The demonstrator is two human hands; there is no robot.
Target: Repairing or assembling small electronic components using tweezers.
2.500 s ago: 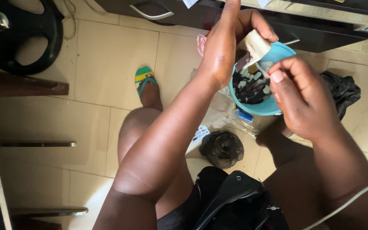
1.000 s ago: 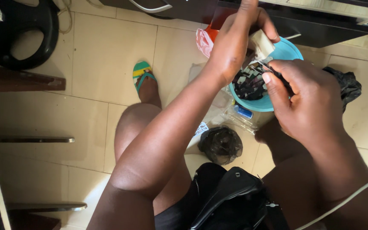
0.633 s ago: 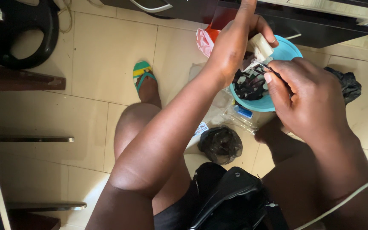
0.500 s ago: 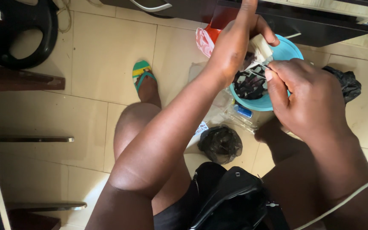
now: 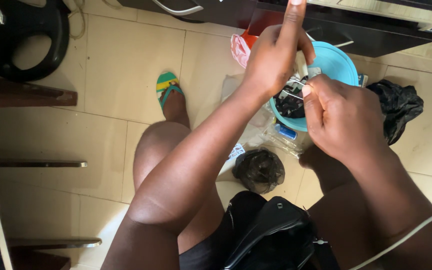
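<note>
My left hand [image 5: 275, 56] is raised over a light blue bowl [image 5: 337, 61], index finger pointing straight up, the other fingers pinching a small whitish piece [image 5: 301, 66]. Right beside it, my right hand [image 5: 345, 119] is closed on a thin pale wire [image 5: 292, 83] that runs toward the left hand's fingers. The two hands nearly touch. Dark tangled items [image 5: 290, 105] lie inside the bowl, partly hidden by the hands. The bowl stands on the tiled floor in front of my knees.
A knotted black plastic bag [image 5: 259, 169] lies between my legs and another black bag [image 5: 397, 106] right of the bowl. A black handbag [image 5: 272, 235] rests on my lap. A green-yellow sandal [image 5: 166, 83], a black steering wheel [image 5: 22, 41] and a dark cabinet [image 5: 336, 27] surround me.
My right hand has closed in on the left over the bowl, and the whitish piece is now mostly covered by the fingers. The left index finger stays raised.
</note>
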